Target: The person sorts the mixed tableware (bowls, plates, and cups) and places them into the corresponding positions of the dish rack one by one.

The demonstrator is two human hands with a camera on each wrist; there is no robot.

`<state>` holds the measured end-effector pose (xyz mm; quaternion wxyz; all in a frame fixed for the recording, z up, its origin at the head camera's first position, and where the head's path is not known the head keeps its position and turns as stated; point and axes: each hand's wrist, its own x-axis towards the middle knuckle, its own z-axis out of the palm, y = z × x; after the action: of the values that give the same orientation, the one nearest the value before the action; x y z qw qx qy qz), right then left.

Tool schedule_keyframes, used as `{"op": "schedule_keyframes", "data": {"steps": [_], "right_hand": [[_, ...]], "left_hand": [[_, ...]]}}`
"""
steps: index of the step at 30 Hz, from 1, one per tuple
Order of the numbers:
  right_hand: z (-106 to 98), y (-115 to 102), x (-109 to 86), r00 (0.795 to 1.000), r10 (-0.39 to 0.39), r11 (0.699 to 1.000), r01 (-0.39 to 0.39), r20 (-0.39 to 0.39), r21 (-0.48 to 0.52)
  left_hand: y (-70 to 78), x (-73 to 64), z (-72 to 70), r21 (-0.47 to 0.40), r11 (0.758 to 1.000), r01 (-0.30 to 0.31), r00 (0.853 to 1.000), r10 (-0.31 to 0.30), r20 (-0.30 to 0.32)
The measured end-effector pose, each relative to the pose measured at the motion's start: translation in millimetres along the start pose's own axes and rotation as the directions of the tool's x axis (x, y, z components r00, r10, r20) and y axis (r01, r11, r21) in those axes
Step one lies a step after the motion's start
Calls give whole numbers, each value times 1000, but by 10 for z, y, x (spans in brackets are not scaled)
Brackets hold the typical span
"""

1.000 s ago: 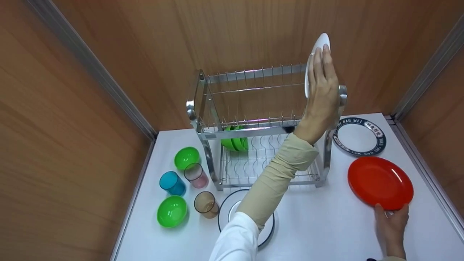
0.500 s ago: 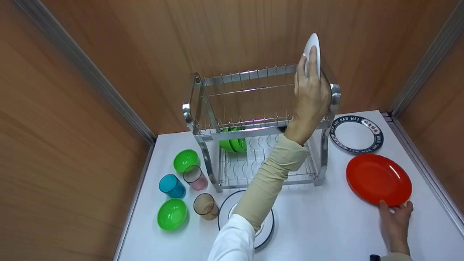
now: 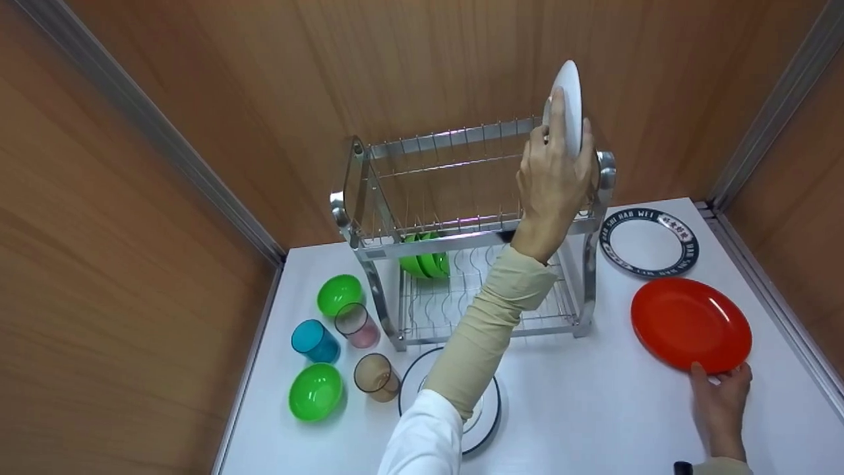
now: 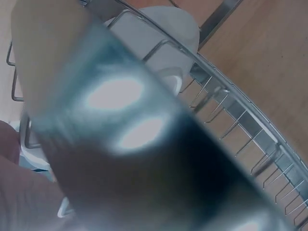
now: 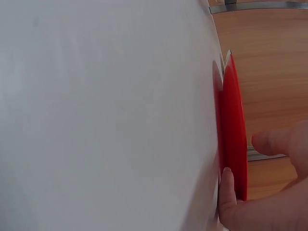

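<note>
In the head view, my left hand (image 3: 552,175) holds a white plate (image 3: 571,99) upright at the right end of the rack's top tier. The fingers lie along one face and the thumb is on the other side. A blurred shiny band covers much of the left wrist view, with the white plate (image 4: 168,43) behind the wires. My right hand (image 3: 722,402) is at the near rim of a red plate (image 3: 691,323) on the table, thumb and fingers spread along it. The right wrist view shows this red plate (image 5: 234,125) edge-on, one digit overlapping its rim.
The metal dish rack (image 3: 488,333) holds several green bowls (image 3: 425,257) in its lower tier. Two loose green bowls (image 3: 315,392), a blue cup (image 3: 315,341), a pink cup (image 3: 359,326) and a brown cup (image 3: 377,377) stand left. A dark-rimmed plate (image 3: 649,242) lies right; another plate (image 3: 488,429) is under my left arm.
My left hand has shifted its hold on the white plate, the thumb now showing on its right side. My right hand has slid slightly right along the red plate's rim.
</note>
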<state>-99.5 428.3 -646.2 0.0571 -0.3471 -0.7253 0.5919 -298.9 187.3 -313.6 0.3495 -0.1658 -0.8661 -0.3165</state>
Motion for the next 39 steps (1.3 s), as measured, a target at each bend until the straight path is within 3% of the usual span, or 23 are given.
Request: {"op": "schedule_keyframes", "data": {"steps": [5,15,21,24,28,32,36,39], "right_hand": [[7,-5,-7,1000,-10,1000,10,7,-2],[6,-36,-8,999,-41,999,41,-6,-4],[-4,-39,2,996,-85,996,84,-19,-34],[-15,-30,4,996,-75,996,73,-40,-48],[-11,-8,13,999,-40,998,39,-27,-47],[-4,12,16,1000,6,998,-8,-30,-54],[0,16,4,998,45,998,-47,-55,-41],[8,15,-4,996,68,998,-69,-60,-15]], "left_hand": [[-64,20,-34,25,1000,-1,1000,2,-13],[-163,74,-174,-166,978,129,991,-123,45],[-184,53,-198,-187,967,171,985,-163,55],[-141,-18,-177,-111,985,129,990,-121,72],[-41,-89,-102,106,993,46,992,-58,113],[112,-95,-5,276,961,11,988,-52,142],[279,-110,78,385,920,-72,985,3,175],[354,-121,114,475,867,-149,980,65,188]]}}
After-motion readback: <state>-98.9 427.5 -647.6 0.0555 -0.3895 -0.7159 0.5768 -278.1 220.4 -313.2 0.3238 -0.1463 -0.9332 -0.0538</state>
